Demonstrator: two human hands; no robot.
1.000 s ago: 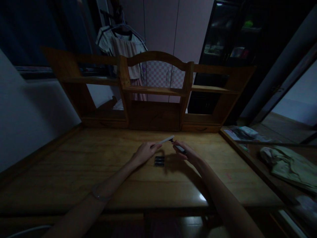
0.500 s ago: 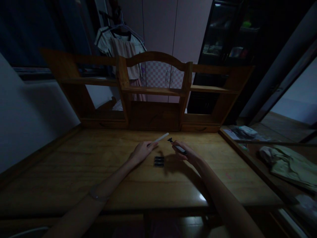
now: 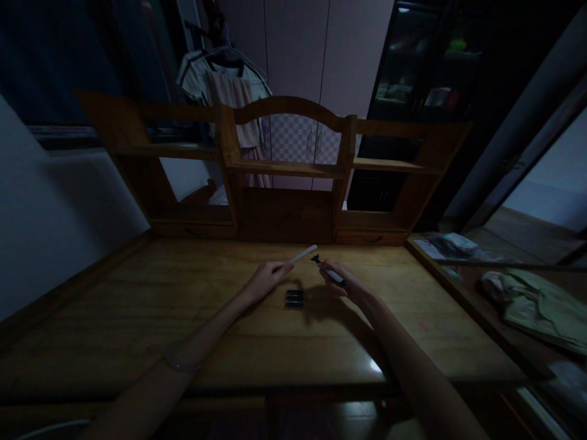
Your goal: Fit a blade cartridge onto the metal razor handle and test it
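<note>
Two pieces held apart over our wooden desk (image 3: pixel 137 318)
Our left hand (image 3: pixel 263 280) grips a slim white stick (image 3: pixel 302 253); our right hand (image 3: pixel 342 282) grips a dark-tipped pen-like piece (image 3: pixel 328 271).

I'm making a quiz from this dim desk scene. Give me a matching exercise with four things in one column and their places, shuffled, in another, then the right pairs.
Things
1. slim white stick
2. short dark-tipped piece
3. small black blocks
4. pale green cloth

Places
A. lying loose on the wooden desk
B. in the left hand
C. on the side surface at far right
D. in the right hand

Pairs: 1-B, 2-D, 3-A, 4-C
</note>
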